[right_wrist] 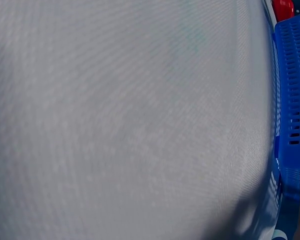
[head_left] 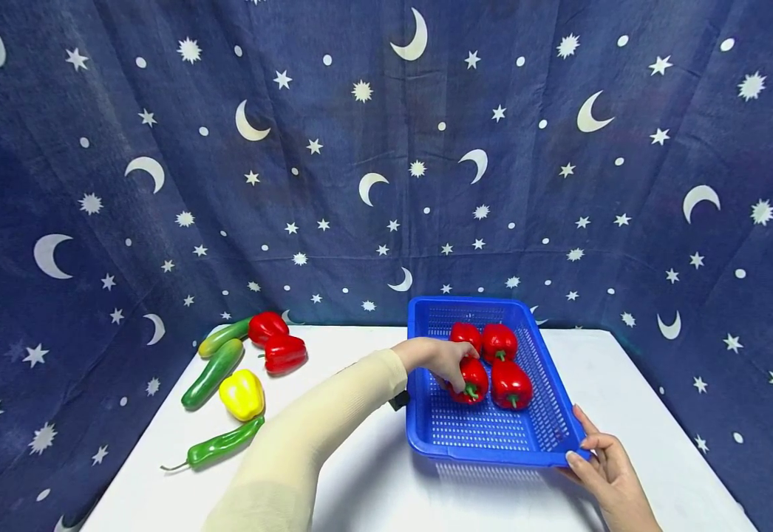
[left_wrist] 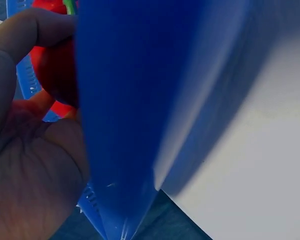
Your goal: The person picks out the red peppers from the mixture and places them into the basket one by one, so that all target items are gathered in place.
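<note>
A blue plastic basket (head_left: 479,452) stands at the right of the table with several red bell peppers in it. My left hand (head_left: 445,360) reaches over its left side and grips the front-left red bell pepper (head_left: 474,375), thumb and fingers curled about it. Beside that lie another front pepper (head_left: 511,384) and two behind. In the left wrist view, the basket wall (left_wrist: 135,90) hides part of the held pepper (left_wrist: 55,67). With thumb and fingers, my right hand (head_left: 613,476) pinches the basket's near right corner. The right wrist view shows mostly white cloth and the basket's side (right_wrist: 295,100).
On the left side of the white table (head_left: 360,443) lie two red bell peppers (head_left: 285,355), a yellow bell pepper (head_left: 242,395), two cucumbers (head_left: 213,374) and a long green pepper (head_left: 223,444). A dark blue curtain (head_left: 333,222) with moons and stars hangs behind.
</note>
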The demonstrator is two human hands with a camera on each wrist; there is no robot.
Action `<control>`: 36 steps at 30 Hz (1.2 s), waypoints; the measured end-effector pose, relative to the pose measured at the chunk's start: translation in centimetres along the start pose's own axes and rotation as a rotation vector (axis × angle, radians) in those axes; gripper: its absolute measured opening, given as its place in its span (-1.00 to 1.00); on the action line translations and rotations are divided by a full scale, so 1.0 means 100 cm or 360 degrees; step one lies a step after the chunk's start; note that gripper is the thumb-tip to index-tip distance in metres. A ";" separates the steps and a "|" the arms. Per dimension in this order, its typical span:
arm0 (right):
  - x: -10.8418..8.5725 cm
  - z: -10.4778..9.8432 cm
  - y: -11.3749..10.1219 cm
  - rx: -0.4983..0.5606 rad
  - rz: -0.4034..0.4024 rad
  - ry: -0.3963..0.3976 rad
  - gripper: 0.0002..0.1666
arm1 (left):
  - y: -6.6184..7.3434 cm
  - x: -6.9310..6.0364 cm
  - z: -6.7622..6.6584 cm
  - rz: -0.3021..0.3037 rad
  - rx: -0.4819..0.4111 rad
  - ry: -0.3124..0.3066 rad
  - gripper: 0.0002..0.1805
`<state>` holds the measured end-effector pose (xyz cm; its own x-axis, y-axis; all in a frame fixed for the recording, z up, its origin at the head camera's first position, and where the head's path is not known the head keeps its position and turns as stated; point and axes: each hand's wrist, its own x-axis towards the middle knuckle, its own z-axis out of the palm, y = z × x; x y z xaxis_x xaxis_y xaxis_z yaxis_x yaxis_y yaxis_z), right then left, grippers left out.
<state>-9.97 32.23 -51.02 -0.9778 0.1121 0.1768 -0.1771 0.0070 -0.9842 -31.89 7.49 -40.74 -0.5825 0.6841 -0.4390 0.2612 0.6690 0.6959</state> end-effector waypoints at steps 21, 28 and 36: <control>0.000 0.002 0.000 -0.0019 -0.0025 -0.0013 -0.69 | 0.013 -0.004 -0.005 -0.0076 0.0449 0.0056 -0.15; 0.000 0.002 0.001 0.0033 -0.0088 -0.0039 -0.75 | 0.012 -0.002 -0.004 -0.0055 0.0494 0.0056 -0.13; -0.001 0.001 0.002 0.0044 -0.0099 -0.0041 -0.76 | 0.011 0.003 -0.004 -0.0058 0.0650 0.0072 -0.16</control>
<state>-9.93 32.10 -51.21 -0.9673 0.0865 0.2383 -0.2403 -0.0141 -0.9706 -32.06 8.27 -39.86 -0.6279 0.6503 -0.4277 0.5183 0.7593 0.3936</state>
